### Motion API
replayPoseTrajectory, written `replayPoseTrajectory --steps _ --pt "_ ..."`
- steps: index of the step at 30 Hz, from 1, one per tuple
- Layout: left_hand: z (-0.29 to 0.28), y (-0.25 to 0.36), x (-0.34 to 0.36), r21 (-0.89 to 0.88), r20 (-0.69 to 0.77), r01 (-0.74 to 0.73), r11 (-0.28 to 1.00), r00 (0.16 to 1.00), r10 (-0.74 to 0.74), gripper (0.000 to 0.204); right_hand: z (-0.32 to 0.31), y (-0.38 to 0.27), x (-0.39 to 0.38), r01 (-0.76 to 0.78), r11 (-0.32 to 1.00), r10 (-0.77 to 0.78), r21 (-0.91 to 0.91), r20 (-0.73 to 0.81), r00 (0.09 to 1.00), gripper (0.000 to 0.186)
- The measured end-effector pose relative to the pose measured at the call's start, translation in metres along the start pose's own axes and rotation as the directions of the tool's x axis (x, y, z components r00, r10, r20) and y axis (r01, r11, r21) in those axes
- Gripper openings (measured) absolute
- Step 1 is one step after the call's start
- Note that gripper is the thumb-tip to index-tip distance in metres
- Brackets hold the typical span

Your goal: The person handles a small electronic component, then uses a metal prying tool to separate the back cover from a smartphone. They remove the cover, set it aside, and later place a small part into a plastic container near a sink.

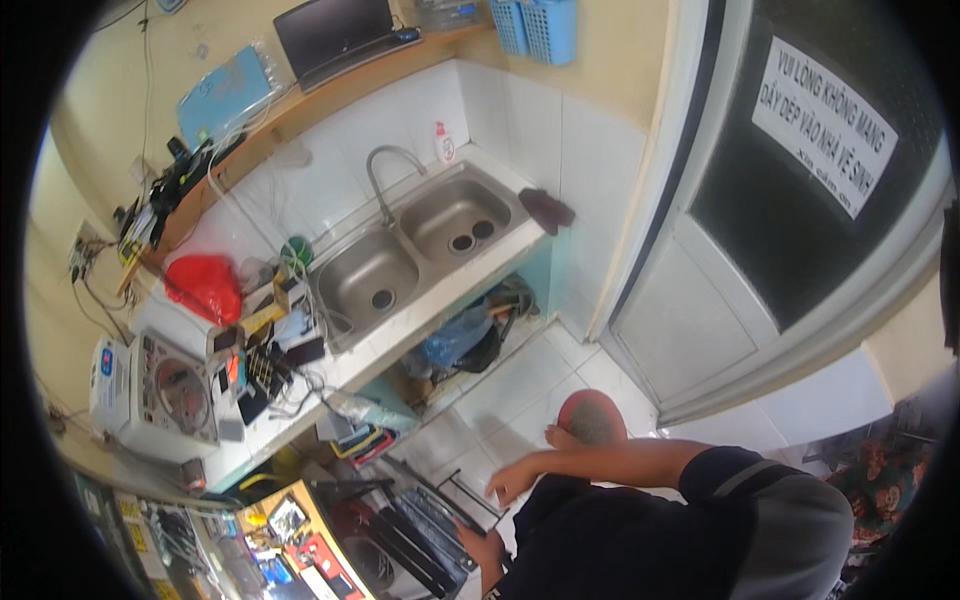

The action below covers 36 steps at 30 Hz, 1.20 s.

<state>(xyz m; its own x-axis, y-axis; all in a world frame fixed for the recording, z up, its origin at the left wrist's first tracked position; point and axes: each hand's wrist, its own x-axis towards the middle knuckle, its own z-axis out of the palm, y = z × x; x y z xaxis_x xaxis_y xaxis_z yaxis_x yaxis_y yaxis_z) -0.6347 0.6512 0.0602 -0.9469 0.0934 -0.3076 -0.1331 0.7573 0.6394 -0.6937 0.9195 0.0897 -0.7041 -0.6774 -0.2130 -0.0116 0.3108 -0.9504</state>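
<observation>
My left hand [481,548] is low in the view, its fingers curled at the edge of a dark folded piece with black bars [428,530]; part of the grip is hidden. Thin metal bars [470,492] stick out from that piece. Just above them hangs my right hand [513,480], its fingers loosely apart and pointing down, with nothing visible in them. My right forearm crosses the lower middle from the right. Beyond it a round red-rimmed object [588,418] with a brownish middle sits on the tiled floor, and a bare foot [560,437] shows beside it.
A counter with a double steel sink [368,283] runs along the wall. Phones and cables [275,370] crowd its left part, near a white machine [170,385]. A laptop [335,40] stands on the shelf above. Lower left is a cluttered workbench [300,540]; a door [700,300] stands right.
</observation>
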Motion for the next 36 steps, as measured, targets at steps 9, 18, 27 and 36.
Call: replayPoseTrajectory --steps 9,18,27,36 --pt "0.02 0.049 0.019 0.133 -0.4 -0.002 0.991 0.915 0.055 0.072 -0.48 -0.143 -0.137 -0.101 0.991 -0.03 -0.087 -0.882 0.47 0.02" --pt "-0.004 0.144 0.122 0.086 -0.549 0.0 0.996 0.834 0.048 0.066 -0.795 -0.37 -0.173 0.457 0.889 0.116 -0.022 -0.955 -0.271 0.044" --pt "-0.024 0.23 0.245 -0.005 -0.579 -0.144 0.99 0.807 0.115 0.06 -0.917 -0.415 -0.154 0.718 0.678 0.379 -0.155 -0.764 -0.522 0.074" --pt "-0.044 0.333 0.37 0.176 -0.357 -0.514 0.84 0.761 0.541 0.026 -0.905 -0.402 -0.163 0.602 0.763 0.302 -0.238 -0.692 -0.656 0.059"
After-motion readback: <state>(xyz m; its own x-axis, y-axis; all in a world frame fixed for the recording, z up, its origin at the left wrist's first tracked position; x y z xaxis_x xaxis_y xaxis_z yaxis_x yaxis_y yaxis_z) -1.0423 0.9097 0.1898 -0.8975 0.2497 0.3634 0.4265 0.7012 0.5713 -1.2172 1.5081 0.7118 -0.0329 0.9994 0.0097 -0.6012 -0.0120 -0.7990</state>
